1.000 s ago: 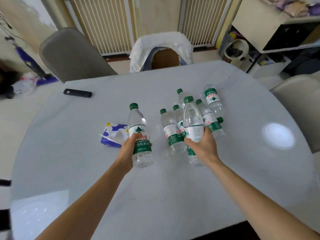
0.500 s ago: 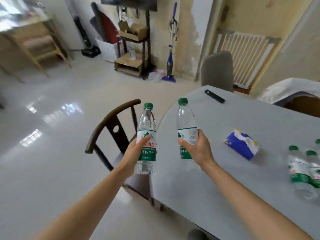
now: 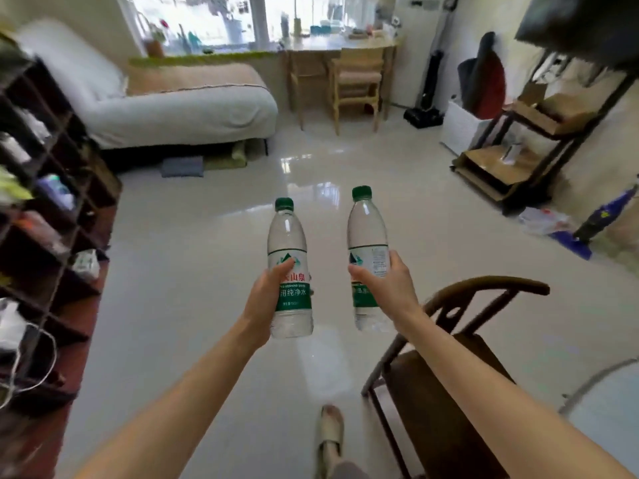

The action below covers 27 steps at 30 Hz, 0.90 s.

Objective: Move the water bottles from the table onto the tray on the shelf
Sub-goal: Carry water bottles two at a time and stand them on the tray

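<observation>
The step in hand looks like the carry — two water bottles are off the bench and held upright over the floor, one per hand. The left hand has its grip wrapped round the label of the left bottle, thumb across the front. The right hand is clasped round the middle of the right bottle, a little higher than the left grip and just beside it.

Next, by my reading, both bottles must reach the tray on a shelf and be set down standing; each grip should stay firm until the base is seated.

No tray can be made out. A dark cubby shelf stands well to the left of the left grip, an open rack far beyond the right grip — which one is meant I cannot tell, and their contents are blurred. The bench is nearly out of view, the other bottles unseen. A wooden chair sits below the right grip.
</observation>
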Each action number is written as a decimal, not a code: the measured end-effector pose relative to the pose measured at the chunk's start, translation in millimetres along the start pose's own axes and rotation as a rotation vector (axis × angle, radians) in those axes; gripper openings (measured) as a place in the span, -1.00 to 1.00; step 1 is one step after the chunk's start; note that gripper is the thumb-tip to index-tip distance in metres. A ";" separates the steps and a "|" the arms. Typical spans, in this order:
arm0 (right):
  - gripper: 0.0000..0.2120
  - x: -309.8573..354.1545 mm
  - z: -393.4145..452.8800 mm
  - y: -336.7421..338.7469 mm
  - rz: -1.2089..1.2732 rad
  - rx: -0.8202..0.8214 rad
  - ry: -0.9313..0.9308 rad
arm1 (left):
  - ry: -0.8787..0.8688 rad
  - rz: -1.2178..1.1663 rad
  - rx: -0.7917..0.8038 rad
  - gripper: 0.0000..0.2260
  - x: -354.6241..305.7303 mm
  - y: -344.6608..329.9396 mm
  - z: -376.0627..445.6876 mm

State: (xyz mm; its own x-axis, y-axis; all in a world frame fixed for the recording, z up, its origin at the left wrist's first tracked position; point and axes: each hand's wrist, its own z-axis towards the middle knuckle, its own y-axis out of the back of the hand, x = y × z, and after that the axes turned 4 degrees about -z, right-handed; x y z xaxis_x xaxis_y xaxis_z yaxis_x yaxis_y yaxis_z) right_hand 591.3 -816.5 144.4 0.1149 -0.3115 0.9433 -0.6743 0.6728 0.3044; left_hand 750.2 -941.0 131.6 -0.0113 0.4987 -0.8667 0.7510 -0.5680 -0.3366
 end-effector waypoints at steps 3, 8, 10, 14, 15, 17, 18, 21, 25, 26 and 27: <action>-0.61 21.7 60.5 -64.0 -0.006 0.113 0.029 | -0.050 -0.024 -0.118 -0.70 -29.7 51.6 37.4; -0.59 72.5 170.0 -174.7 0.003 0.316 0.099 | -0.120 -0.044 -0.312 -0.60 -95.4 130.0 112.1; -0.60 102.5 212.0 -215.2 0.007 0.387 0.132 | -0.150 -0.066 -0.378 -0.59 -126.4 160.5 137.3; -0.57 155.9 282.2 -293.1 -0.036 0.520 0.209 | -0.215 -0.130 -0.517 -0.64 -183.2 220.6 178.3; -0.57 166.3 296.6 -313.1 -0.050 0.555 0.233 | -0.232 -0.153 -0.548 -0.65 -194.6 235.9 188.9; -0.59 185.0 324.6 -354.8 -0.076 0.616 0.276 | -0.257 -0.183 -0.607 -0.66 -215.3 268.8 212.1; -0.59 194.0 338.4 -376.7 -0.085 0.643 0.295 | -0.264 -0.190 -0.636 -0.66 -225.7 286.3 224.7; -0.60 219.2 379.7 -443.1 -0.109 0.686 0.351 | -0.295 -0.200 -0.694 -0.70 -259.5 340.4 264.3; -0.57 260.6 441.4 -527.9 -0.102 0.696 0.365 | -0.321 -0.212 -0.728 -0.72 -318.6 414.9 323.5; -0.57 273.7 457.0 -547.2 -0.096 0.693 0.367 | -0.326 -0.223 -0.731 -0.69 -336.7 430.9 338.0; -0.57 287.5 473.1 -566.3 -0.089 0.688 0.373 | -0.336 -0.226 -0.739 -0.65 -355.0 446.9 353.2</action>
State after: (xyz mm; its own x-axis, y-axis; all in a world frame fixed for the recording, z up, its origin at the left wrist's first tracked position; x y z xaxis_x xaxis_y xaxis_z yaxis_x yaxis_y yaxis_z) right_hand 661.2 -1604.6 180.4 0.3445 -0.0166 0.9386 -0.9372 0.0518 0.3449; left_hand 856.7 -1603.1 158.9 -0.3216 0.2615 -0.9100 0.9446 0.1548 -0.2893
